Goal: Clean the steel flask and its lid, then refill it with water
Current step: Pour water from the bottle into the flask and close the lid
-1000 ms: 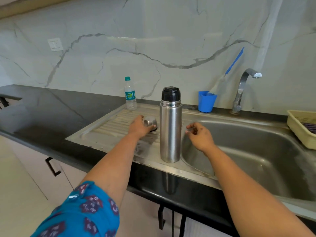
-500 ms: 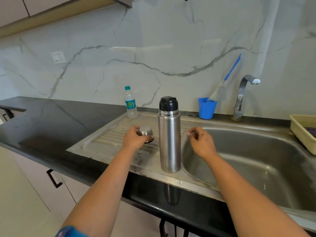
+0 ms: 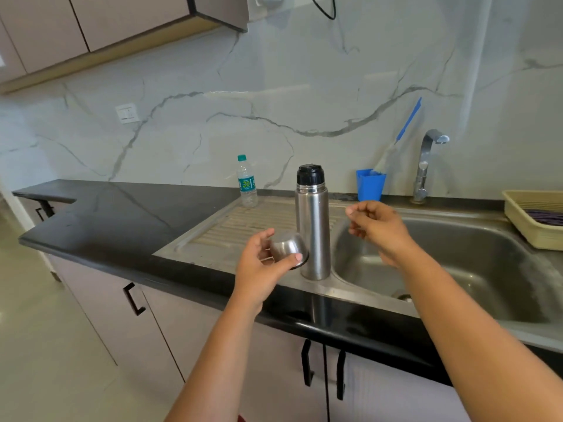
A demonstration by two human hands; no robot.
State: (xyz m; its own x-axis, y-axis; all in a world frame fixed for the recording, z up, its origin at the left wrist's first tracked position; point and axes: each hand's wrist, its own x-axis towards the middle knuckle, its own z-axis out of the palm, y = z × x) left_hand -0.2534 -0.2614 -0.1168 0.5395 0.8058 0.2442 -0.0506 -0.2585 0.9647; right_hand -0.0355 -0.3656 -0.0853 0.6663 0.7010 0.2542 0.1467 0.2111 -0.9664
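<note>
The steel flask stands upright on the sink's drainboard, with a black stopper in its top. Its steel cup lid is off the flask, held in the air just left of the flask's lower body. My left hand grips the lid between thumb and fingers. To the flask's right, my right hand hovers over the sink basin's edge, with fingers loosely curled and holding nothing.
The steel sink basin lies to the right, with a tap behind it. A blue cup holding a blue-handled brush, a small water bottle and a beige basket stand around. Black countertop extends left.
My left hand has lifted the steel lid off the drainboard and brought it toward me. The right hand rose slightly. The camera view tilted upward.
</note>
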